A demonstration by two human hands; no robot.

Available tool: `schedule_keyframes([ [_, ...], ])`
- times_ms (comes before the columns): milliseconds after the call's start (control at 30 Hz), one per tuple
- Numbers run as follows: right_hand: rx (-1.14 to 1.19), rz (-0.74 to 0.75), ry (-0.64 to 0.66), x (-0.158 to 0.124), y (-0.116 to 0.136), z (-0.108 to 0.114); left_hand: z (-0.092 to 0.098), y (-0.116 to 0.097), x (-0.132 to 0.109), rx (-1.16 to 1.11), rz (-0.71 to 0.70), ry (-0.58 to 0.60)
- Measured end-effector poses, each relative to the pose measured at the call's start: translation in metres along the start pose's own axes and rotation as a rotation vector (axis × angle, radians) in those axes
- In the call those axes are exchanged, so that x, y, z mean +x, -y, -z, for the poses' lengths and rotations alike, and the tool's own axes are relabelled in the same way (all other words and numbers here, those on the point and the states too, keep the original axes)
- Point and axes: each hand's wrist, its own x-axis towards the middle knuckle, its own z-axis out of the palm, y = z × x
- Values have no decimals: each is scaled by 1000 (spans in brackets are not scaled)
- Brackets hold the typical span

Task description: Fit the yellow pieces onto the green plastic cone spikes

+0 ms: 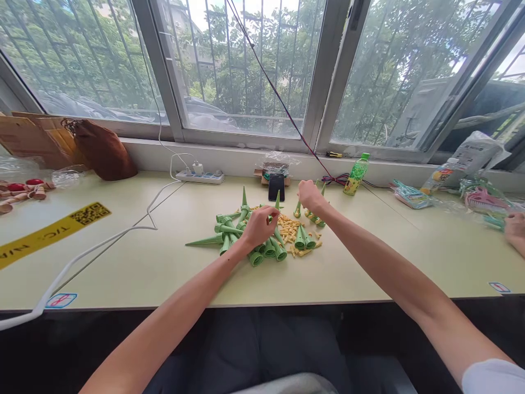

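My left hand (261,225) is closed in a pinch over a pile of hollow green plastic spikes (221,239). One green spike points up just behind its fingers; what the fingertips hold, if anything, is hidden. Farther right, my right hand (310,195) is closed around the top of an upright green watering spike (297,210) with a yellow piece near its base. More upright spikes (321,219) stand beside it, partly behind my wrist. Small yellow plastic pieces (289,227) lie heaped between the hands, with two green spikes (304,238) at the heap's right side.
A phone (276,187) leans on a small box behind the pile. To its right stands a green-capped bottle (356,175). A power strip (200,177) and white cable lie left. At far right, another person's hand (515,230) is near packaged items (412,195).
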Motion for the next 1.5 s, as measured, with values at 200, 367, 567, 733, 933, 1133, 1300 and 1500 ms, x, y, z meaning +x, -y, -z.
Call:
schedule_keyframes([
  [200,-46,-32,-17,1,1,-1,0,2,1,24,24,-36],
  [367,-46,39,-119,-1,5,-2,1,1,1,26,50,-90],
  [567,190,195,-95,-1,16,-18,2,-1,2,42,89,-94],
  [733,340,200,-23,6,21,-35,1,0,0,43,119,-98],
  [933,357,288,-123,11,16,-56,0,1,0,33,106,-92],
  [1133,399,371,-307,3,11,-65,-1,1,1,7,90,-101],
  [1300,360,486,-437,-21,8,-58,0,1,2,19,83,-107],
  [1500,402,443,-416,-52,-1,-61,2,-2,2,14,90,-60],
])
